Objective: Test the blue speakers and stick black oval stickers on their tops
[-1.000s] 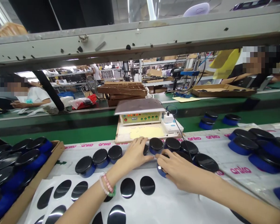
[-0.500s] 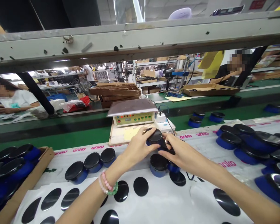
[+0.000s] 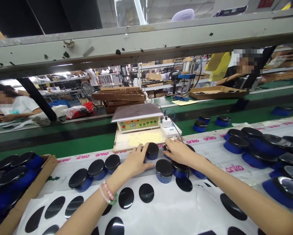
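Note:
My left hand (image 3: 134,162), a beaded bracelet at its wrist, is beside a round blue device with a black glossy top (image 3: 152,150). Its fingers and thumb are spread, touching or nearly touching the device's left side. Just to the right, my right hand (image 3: 180,150) has its fingers curled at a small dark piece, mostly covered by the fingers. Under and beside that hand stand more such devices, one of them (image 3: 180,169) partly hidden by it. Another blue device (image 3: 164,170) stands in front, between the hands.
Behind the hands sits a control box with red lights (image 3: 139,123), next to a white power adapter (image 3: 167,122). Black discs (image 3: 146,193) lie on a white sheet. A carton (image 3: 45,168) of blue devices is at left; several more are grouped at right. Co-workers sit across the belt.
Both hands were together around one device above the table. My left hand has moved left and down, and the device now stands by it. The right hand has moved away from it.

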The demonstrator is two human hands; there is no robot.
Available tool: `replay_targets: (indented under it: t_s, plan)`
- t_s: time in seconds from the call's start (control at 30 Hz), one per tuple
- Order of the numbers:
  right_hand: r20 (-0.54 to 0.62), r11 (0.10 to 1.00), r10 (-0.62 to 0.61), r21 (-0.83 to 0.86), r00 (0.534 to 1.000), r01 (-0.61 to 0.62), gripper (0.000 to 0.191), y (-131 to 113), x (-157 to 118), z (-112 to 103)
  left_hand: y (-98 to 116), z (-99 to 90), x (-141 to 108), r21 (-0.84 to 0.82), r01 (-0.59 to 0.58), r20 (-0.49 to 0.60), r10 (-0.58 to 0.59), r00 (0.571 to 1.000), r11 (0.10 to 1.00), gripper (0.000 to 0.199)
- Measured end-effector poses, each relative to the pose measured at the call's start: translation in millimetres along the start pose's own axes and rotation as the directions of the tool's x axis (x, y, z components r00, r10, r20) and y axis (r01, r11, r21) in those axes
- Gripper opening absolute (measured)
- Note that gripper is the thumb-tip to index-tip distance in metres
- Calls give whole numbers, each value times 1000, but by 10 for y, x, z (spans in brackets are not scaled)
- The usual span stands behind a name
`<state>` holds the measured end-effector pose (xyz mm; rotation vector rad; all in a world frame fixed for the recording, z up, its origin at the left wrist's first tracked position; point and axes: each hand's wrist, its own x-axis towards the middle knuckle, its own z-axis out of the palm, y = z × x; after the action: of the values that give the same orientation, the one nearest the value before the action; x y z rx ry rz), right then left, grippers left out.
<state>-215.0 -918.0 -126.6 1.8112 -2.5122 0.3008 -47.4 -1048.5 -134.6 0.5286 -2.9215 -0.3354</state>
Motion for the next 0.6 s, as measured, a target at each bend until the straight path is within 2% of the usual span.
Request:
replay_targets:
  t_s: [0.13, 0.23, 0.43, 0.53, 0.6]
  plan:
    - [-35, 996, -17, 88, 999, 20, 11, 5, 37, -40, -10, 39, -72, 63, 34, -38, -31, 999, 997, 66]
    - [-80, 985, -20, 172, 997, 34, 14, 2, 17, -119, 14, 46, -81, 71, 42, -64, -38, 997, 997, 64]
    - [-159, 936, -10, 345, 987, 65, 26, -96, -176, -379, 135, -74, -126, 11, -19, -65, 20, 998, 1000, 86]
    - [-175, 842, -71, 518, 982, 153, 34, -246, -320, -515, 279, -233, -162, -181, -181, -138, 157, 978, 967, 86]
    - [-219, 773, -106, 595, 970, 219, 36, -343, -386, -568, 381, -323, -191, -321, -313, -258, 235, 937, 894, 77]
